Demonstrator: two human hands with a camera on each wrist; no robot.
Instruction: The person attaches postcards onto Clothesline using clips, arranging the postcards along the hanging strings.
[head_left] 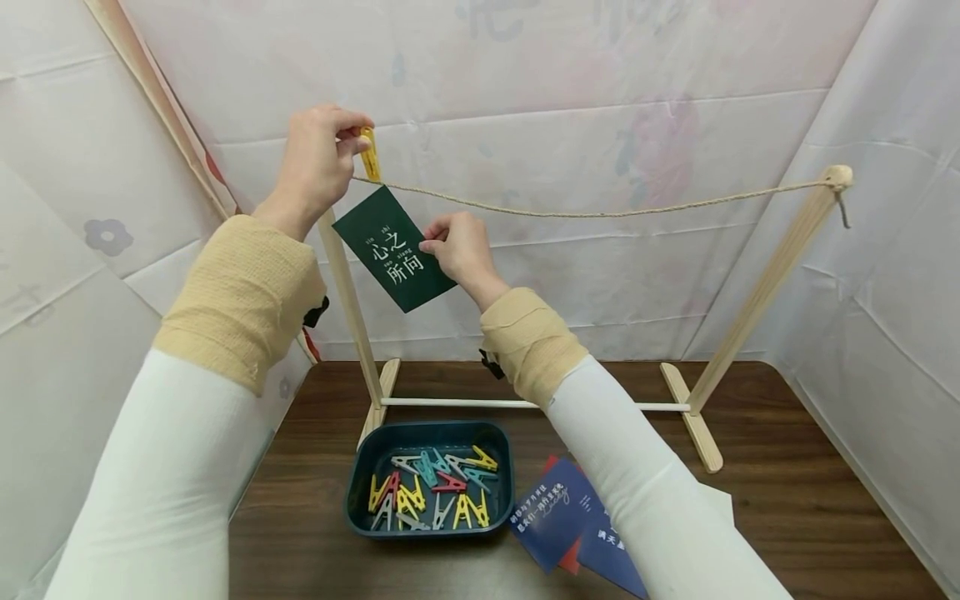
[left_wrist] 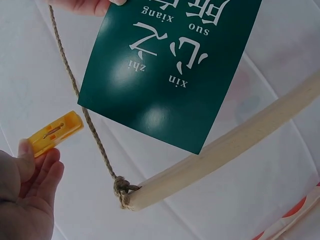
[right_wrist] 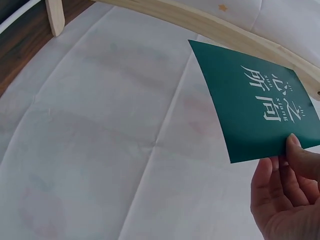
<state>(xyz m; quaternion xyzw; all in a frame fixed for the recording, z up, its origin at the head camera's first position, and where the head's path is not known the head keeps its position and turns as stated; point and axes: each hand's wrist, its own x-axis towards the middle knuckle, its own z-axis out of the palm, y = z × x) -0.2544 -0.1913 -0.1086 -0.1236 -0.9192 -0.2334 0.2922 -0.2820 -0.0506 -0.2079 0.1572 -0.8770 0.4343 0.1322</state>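
A yellow clothespin (head_left: 370,154) is pinched between the thumb and fingers of my left hand (head_left: 318,158), just above the twine (head_left: 525,212) near its left end. In the left wrist view the clothespin (left_wrist: 55,132) points at the twine, close to the card's corner. My right hand (head_left: 465,254) pinches the right edge of a dark green card (head_left: 393,250) with white Chinese characters. The card hangs tilted, its top corner at the twine. Thumb on the front, my right hand (right_wrist: 292,195) grips the card's edge in the right wrist view.
The twine runs between two wooden posts (head_left: 738,300) joined low down by a white rod (head_left: 450,402). A dark blue tray (head_left: 352,500) holds several coloured clothespins. Right of it, blue and red cards (head_left: 551,508) lie partly under my right forearm on the brown table (head_left: 810,517).
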